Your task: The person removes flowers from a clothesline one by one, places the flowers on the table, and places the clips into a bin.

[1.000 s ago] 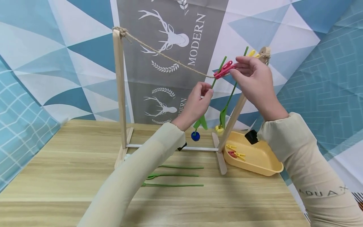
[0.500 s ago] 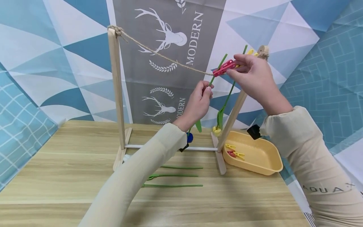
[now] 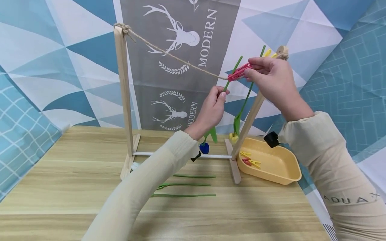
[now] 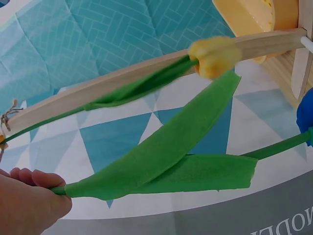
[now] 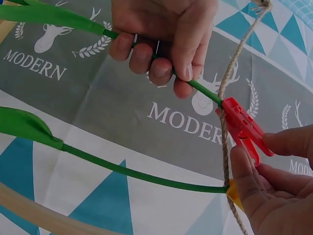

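Note:
My left hand (image 3: 209, 112) pinches the green stem of an artificial tulip with a blue head (image 3: 204, 148); it hangs head down, its leaves (image 4: 161, 142) below my fingers. The upper stem crosses the twine (image 3: 181, 62) at a red clothespin (image 5: 242, 125), whose jaws sit over both stem and twine. My right hand (image 3: 274, 82) holds this clothespin by its handles between thumb and fingers. Farther right, a yellow tulip (image 4: 215, 56) hangs head down from the twine by a yellow clothespin (image 5: 234, 194).
A wooden frame (image 3: 125, 93) carries the twine between two posts. Several green stems (image 3: 193, 195) lie on the table (image 3: 75, 201), partly behind my left sleeve. A yellow tray (image 3: 277, 164) with yellow and red clothespins (image 3: 250, 162) stands beside the right post.
The thumb of my right hand has come in closer over the red clothespin's handles. The blue tulip head has swung slightly left and down. My left hand keeps its grip on the stem.

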Available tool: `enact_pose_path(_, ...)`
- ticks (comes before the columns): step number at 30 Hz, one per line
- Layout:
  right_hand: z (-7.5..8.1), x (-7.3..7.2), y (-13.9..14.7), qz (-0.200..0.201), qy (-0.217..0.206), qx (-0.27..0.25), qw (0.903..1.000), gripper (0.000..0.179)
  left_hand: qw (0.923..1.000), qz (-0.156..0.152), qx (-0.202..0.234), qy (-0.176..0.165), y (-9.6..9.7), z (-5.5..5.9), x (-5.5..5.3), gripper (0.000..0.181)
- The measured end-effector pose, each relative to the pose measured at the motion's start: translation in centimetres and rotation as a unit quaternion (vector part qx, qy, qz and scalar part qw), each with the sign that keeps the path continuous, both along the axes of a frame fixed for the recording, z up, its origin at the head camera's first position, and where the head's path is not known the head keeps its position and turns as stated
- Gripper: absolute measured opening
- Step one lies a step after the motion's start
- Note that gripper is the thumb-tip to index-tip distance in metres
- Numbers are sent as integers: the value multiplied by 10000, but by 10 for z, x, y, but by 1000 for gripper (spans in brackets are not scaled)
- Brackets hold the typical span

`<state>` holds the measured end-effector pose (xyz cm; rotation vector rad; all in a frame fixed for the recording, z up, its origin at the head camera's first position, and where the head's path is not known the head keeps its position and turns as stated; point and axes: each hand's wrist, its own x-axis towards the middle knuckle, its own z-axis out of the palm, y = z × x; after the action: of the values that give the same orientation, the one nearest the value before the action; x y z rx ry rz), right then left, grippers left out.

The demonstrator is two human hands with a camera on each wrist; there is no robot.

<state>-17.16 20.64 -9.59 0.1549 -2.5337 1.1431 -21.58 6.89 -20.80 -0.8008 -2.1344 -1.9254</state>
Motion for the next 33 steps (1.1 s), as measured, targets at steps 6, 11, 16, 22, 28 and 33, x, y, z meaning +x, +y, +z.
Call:
enact_pose_path(6, 1, 1, 2, -33, -105, -276, 9996, 48, 9999, -138, -26, -24, -2, 1, 1, 25)
enact_pose_path(11, 1, 4, 3, 22, 8, -347, 9994, 46, 9999, -138, -80, -53, -3, 2, 1, 24)
enact_pose_path(16, -3, 8, 5, 46, 340, -464, 9983, 42, 9998, -60, -172, -68, -4, 4, 3, 24)
enact_pose_path(22, -5, 12, 9, 173, 780, -1094, 9908, 37, 9987, -25, -497, 96, -10, 5, 7, 26)
enact_pose_path(28, -7, 13, 15, 602, 929, -2335, 9660, 39, 9950, 4, -947, 322, -22, 4, 9, 26)
enact_pose_path(33, -13, 14, 22, 669, 859, -2690, 9570, 45, 9870, 137, -1487, 587, -31, 1, 13, 26)
